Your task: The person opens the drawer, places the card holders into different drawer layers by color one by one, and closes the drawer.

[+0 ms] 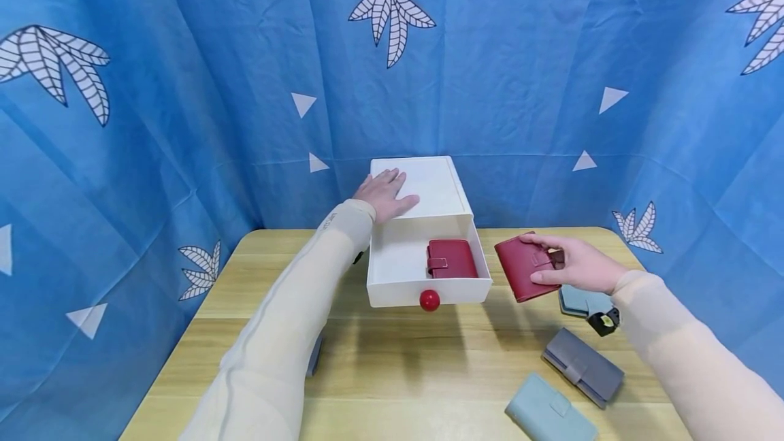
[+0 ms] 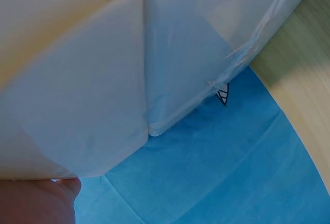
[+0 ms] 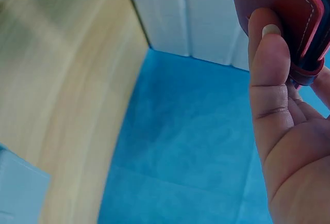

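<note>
Your right hand (image 1: 578, 265) pinches red wallet (image 1: 519, 269), three o'clock of open drawer (image 1: 395, 294); your left hand (image 1: 384, 197) spread atop white box (image 1: 436, 186).

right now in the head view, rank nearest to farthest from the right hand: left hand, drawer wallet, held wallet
1. Held wallet: gripped by the right hand.
2. Drawer wallet: to the left, inside the drawer.
3. Left hand: farther left, on the box.

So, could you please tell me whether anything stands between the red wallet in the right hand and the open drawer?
Only the right wall of the drawer visibly stands in between; the right hand would probably have to pass the held wallet over it. Just inside that wall lies another red wallet.
</note>
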### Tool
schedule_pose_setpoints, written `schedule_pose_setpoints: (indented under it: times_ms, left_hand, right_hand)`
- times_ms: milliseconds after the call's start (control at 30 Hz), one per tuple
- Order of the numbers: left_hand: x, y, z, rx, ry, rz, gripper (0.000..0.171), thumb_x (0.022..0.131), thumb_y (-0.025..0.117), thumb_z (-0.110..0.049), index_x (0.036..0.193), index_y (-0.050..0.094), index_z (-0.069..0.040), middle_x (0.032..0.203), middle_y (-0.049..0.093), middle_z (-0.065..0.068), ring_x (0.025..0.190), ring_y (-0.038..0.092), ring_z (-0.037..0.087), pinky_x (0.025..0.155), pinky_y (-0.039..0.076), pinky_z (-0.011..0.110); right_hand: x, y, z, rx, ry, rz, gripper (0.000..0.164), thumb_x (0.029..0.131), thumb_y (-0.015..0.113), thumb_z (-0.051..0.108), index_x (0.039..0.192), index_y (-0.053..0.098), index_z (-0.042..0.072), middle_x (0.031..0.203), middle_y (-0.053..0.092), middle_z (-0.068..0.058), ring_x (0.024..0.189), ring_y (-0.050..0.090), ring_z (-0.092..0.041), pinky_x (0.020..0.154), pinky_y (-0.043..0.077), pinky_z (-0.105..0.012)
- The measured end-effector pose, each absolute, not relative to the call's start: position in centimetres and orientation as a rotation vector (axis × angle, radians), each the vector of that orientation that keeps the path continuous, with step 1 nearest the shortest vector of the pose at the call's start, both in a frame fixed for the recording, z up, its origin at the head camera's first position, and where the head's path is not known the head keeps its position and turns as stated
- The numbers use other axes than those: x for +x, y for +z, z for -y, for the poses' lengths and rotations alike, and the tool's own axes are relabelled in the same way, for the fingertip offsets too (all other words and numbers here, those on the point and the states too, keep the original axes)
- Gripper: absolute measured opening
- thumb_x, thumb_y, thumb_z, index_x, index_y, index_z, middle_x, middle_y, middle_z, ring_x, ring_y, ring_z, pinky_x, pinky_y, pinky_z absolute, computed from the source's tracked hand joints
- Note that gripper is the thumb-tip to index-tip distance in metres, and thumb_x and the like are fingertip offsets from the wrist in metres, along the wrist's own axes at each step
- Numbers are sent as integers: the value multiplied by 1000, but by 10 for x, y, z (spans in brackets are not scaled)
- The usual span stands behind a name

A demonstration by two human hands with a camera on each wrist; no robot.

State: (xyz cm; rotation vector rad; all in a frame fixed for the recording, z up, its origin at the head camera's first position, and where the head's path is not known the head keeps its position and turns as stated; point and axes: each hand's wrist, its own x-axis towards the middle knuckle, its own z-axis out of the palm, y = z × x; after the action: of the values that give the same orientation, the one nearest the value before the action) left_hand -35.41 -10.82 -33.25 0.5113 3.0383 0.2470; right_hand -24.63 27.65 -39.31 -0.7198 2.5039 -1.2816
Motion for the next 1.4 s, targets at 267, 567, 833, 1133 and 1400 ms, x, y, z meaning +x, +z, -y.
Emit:
schedule_pose_setpoints:
  times_ms: [267, 567, 833, 1133, 1400]
  left_hand:
    - [-355, -332, 108, 488, 258, -3029, 81, 92, 29, -69, 156, 13, -21, 162, 9, -2, 148, 2, 17, 118, -1, 42]
    - [-355, -330, 107, 485, 250, -3029, 82, 92, 28, -70, 156, 12, -22, 162, 8, -2, 148, 1, 17, 117, -2, 42]
    - [-352, -331, 107, 475, 259, -3034, 82, 91, 28, -71, 156, 12, -23, 161, 9, -3, 148, 1, 16, 117, -1, 40]
    - [-349, -331, 108, 497, 264, -3042, 81, 92, 28, -70, 156, 14, -21, 161, 10, -1, 148, 2, 18, 118, -1, 42]
    - [-350, -331, 107, 504, 282, -3046, 78, 94, 31, -66, 156, 15, -20, 161, 11, 0, 148, 3, 19, 117, -1, 43]
  right_hand:
    - [-235, -364, -283, -712, -1339, -2589, 75, 85, 75, 17, 149, 37, 12, 121, 54, -19, 94, 64, -28, 69, 58, -38]
    - [-226, -336, -270, -808, -1424, -2559, 75, 85, 73, 9, 149, 35, 9, 124, 51, -18, 93, 64, -25, 72, 58, -37]
    - [-218, -317, -252, -839, -1411, -2524, 74, 84, 75, 10, 148, 37, 12, 130, 48, -16, 96, 64, -27, 73, 58, -39]
    - [-215, -299, -228, -906, -1327, -2551, 73, 83, 77, 15, 147, 41, 16, 128, 51, -14, 95, 63, -31, 71, 58, -39]
    - [-218, -287, -206, -962, -1225, -2592, 74, 81, 79, 20, 145, 43, 19, 123, 55, -13, 92, 64, -30, 69, 58, -35]
